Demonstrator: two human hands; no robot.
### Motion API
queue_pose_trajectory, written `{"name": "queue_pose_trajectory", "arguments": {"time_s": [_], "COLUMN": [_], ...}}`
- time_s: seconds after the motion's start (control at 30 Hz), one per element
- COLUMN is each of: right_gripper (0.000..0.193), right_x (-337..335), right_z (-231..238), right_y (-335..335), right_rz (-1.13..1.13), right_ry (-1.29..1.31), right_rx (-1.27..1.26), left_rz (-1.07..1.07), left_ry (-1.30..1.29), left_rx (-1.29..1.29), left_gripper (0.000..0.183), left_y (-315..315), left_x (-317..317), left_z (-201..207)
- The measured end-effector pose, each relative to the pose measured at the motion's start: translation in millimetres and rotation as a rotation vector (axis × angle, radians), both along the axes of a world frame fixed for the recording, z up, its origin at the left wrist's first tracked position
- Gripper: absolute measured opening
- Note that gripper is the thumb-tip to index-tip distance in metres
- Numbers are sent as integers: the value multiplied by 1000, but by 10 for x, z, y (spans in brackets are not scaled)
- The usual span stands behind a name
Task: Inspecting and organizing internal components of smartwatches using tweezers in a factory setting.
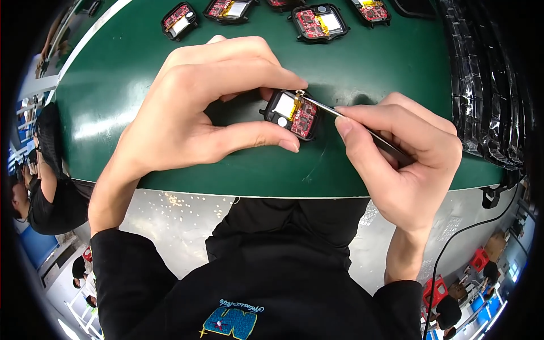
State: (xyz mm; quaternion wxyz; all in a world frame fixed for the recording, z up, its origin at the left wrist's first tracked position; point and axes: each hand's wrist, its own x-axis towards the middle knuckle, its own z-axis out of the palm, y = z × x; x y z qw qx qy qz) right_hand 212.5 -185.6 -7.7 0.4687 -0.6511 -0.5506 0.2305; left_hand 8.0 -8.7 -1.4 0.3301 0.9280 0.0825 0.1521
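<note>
Device case [294,117] held by left hand [190,107], right hand [405,150] gripping slim metal tool [324,106], partly hidden

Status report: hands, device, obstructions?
Left hand holding open device casing. Right hand pinching tweezers, tips near casing's upper edge. Other open casings farther back, clear of both hands.

The tabletop [391,62] looks smooth, glossy, the tweezers' front end [326,106] shiny metal, the held casing [270,109] plastic.

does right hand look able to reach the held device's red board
Likely yes: the red board faces up, uncovered by the left hand, and the tool in the right hand is close.
</note>
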Motion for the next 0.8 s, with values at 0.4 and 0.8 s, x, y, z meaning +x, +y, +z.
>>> {"name": "queue_pose_trajectory", "arguments": {"time_s": [0.4, 0.8], "right_gripper": [20, 30], "right_x": [3, -64], "right_z": [-45, -112], "right_y": [-41, 0], "right_rz": [-16, -15], "right_ry": [-93, -345], "right_rx": [116, 266], "left_rz": [67, 34], "left_ry": [-20, 12], "left_rx": [-59, -47], "left_gripper": [59, 58], "left_y": [-22, 24], "left_x": [8, -3], "left_z": [-8, 7]}}
